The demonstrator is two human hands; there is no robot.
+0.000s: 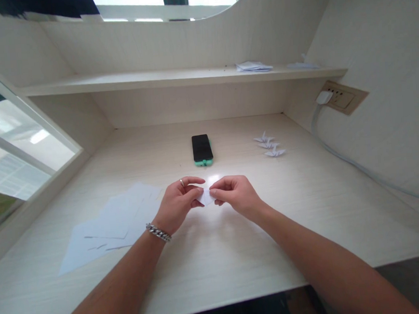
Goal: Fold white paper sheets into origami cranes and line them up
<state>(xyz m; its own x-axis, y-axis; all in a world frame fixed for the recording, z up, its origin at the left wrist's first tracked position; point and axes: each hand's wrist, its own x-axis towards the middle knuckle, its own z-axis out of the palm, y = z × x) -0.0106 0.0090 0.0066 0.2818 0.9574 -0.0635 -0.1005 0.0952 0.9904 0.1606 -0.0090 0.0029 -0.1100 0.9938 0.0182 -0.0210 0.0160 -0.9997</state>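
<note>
over the desk, left hand and right hand pinch white paper, its direction and long axis unclear

On your left hand you wear a slim, silver-coloured ring, a narrow band around one finger, though its finer detail is too small to make out. Around that wrist you have a chunky silver-toned chain bracelet of thick, close-set links, bright along their faces and dark in the gaps. Your right hand is bare, and both your forearms are uncovered as far as they show.
</note>
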